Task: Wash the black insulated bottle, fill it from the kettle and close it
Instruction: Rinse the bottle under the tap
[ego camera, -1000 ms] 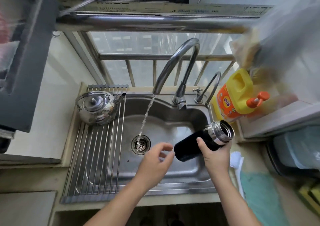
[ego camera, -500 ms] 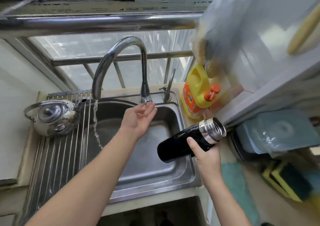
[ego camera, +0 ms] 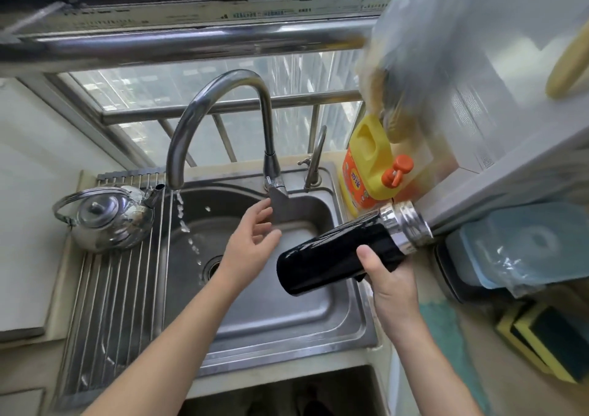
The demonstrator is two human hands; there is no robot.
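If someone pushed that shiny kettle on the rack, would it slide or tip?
The kettle probably slides rather than tips: it looks squat and wide. Its polished metal on the smooth rack bars may skid easily. How heavy it is can't be told; its lid is on.

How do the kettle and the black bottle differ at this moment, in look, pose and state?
The kettle is all shiny steel, squat and round; the black bottle is a slim black cylinder with a steel neck. The kettle stands upright on the drying rack with its lid on; the bottle is tilted over the sink, uncapped, held by the right hand. Both show polished metal.
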